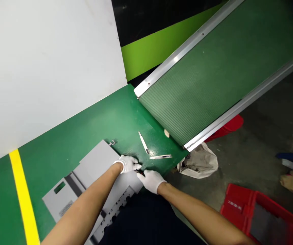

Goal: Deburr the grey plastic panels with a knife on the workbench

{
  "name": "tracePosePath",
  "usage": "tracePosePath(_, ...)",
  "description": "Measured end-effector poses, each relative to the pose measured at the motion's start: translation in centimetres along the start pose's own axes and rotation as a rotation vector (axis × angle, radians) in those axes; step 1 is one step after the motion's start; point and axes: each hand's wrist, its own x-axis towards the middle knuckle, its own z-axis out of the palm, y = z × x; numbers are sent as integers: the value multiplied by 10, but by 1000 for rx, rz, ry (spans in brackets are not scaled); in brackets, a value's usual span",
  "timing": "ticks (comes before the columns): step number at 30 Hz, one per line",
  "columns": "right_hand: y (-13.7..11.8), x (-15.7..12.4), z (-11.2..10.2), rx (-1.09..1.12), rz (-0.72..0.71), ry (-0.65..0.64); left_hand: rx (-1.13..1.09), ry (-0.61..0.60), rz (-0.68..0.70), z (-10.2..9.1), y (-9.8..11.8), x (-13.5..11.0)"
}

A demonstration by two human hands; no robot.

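White-gloved, the left hand [129, 164] and right hand [152, 180] nearly meet at a small dark-and-red object [139, 172]; whether either clamps it, I cannot tell. Beneath them lies a flat grey panel [95, 163]; just beyond, a slim white-handled knife [143, 142].

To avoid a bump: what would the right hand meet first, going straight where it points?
The right hand would probably first meet the small dark item between the hands, then the left hand; depth is unclear.

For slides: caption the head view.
White-gloved left hand and right hand at a grey panel on a green table.
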Motion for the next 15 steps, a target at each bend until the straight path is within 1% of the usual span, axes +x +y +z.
tracePosePath(4, -6, -3, 1, -73, 1, -30, -34, -38, -65, 4, -1, 12)
tracePosePath(8, -9, -7, 3, -118, 5, -41, -61, -47, -70, 7, 0, 11)
tracePosePath(10, -6, -8, 5, -117, -29, -45, -96, -2, -20, 8, -2, 6)
tracePosePath(12, -3, -8, 8, -99, -59, -42, -135, 89, 68, 12, -6, -2)
tracePosePath(14, -1, -9, 11, -69, -39, -16, -167, 181, 143, 18, -10, -8)
tracePosePath(15, -1, -9, 12, -55, -18, -3, -177, 209, 159, 21, -11, -9)
